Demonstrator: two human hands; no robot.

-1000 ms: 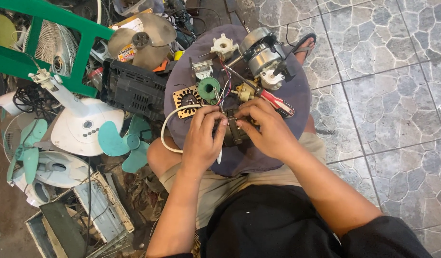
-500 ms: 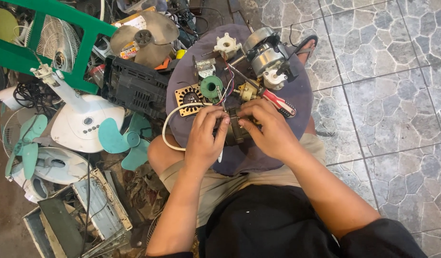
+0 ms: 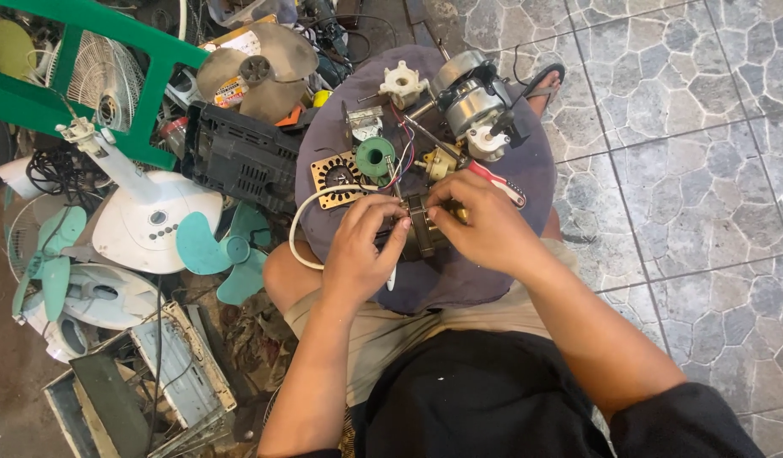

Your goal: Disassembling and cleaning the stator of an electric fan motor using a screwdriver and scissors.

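Fingers of the left hand curl around the near left end of a small dark motor part, while the fingers of the right hand clamp its right end from above — both hands grasp it, pressed close together over its middle. The motor part sits on a grey-purple cloth spread over the person's lap, and every place below is told from that part.

Just beyond it, touching the left fingertips, lies a flat brass-coloured plate with cut-outs, and beside that a green wire spool with thin coloured wires running back toward the hands. A white cable loops off to the left of the part, past the left wrist. Just beyond the right hand, a red-handled tool lies on the cloth. Farther beyond stands a grey fan motor with its shaft — and, to its left, a cream plastic gear housing.

Well to the left of the part, off the cloth, sit a black slotted casing, teal fan blades, a white fan base, and a green plastic frame. To the right, grey stone-patterned floor tiles stretch away.
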